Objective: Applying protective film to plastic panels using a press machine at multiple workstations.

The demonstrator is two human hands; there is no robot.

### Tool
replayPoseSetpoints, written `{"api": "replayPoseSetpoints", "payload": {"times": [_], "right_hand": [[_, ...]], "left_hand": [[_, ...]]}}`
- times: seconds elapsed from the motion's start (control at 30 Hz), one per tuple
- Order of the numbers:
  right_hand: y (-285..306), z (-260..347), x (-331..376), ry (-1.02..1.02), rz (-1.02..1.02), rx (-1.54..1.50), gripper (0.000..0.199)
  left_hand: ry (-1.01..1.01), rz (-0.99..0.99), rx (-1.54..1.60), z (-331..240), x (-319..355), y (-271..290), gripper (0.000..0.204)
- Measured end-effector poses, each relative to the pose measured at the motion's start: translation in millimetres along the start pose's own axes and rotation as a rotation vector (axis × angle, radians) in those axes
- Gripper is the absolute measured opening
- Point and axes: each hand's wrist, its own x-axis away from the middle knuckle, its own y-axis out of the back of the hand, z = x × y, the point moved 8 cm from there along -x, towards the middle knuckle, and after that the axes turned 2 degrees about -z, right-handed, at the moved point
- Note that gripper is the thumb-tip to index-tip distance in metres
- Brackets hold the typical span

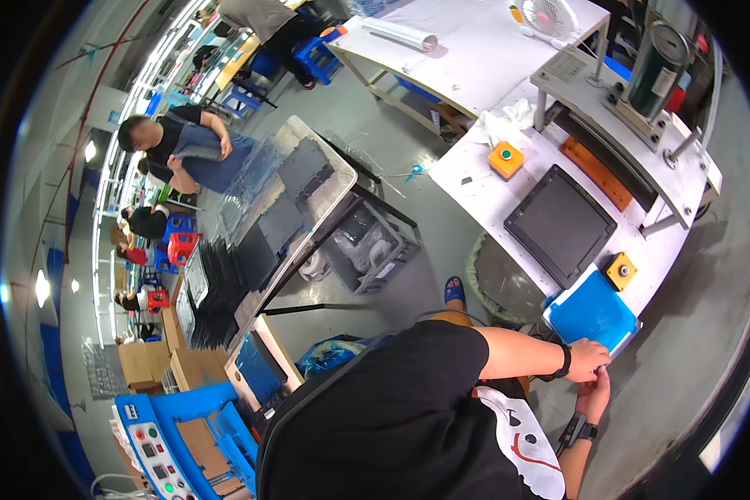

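My left hand (587,360), a dark band on its wrist, and my right hand (593,397), a dark device strapped at its wrist, meet at the near corner of a blue-faced flat panel (593,312). Both hands have curled fingers pressed together. Whatever they pinch is too small or hidden to make out. The panel lies at the near end of a white workbench (467,179), partly over its edge. Just beyond it rests a black rectangular frame-like tray (561,225). A yellow button box (620,272) sits beside the panel.
A press-like fixture (612,108) stands on the bench, with another yellow button box (506,160) nearby. Below is a lined bin (508,279). Stacked black parts (212,292) lie on a table at left, where a co-worker (187,150) stands. A blue machine (183,433) is lower left.
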Motion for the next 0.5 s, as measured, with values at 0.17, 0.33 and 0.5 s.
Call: {"api": "replayPoseSetpoints", "payload": {"times": [0.17,0.33,0.5], "right_hand": [[-12.1,12.9,0.4,0.038,0.123,-0.084,0.022],[-16.9,12.0,-6.8,0.056,0.191,-0.093,0.016],[-2.9,12.1,-7.0,0.047,0.220,-0.080,0.017]], "left_hand": [[-0.057,-0.171,0.223,-11.9,6.7,26.6,0.048],[-0.006,-0.237,0.258,-7.4,9.2,47.7,0.036],[-0.117,-0.207,0.252,-9.1,1.4,43.2,0.029]]}}
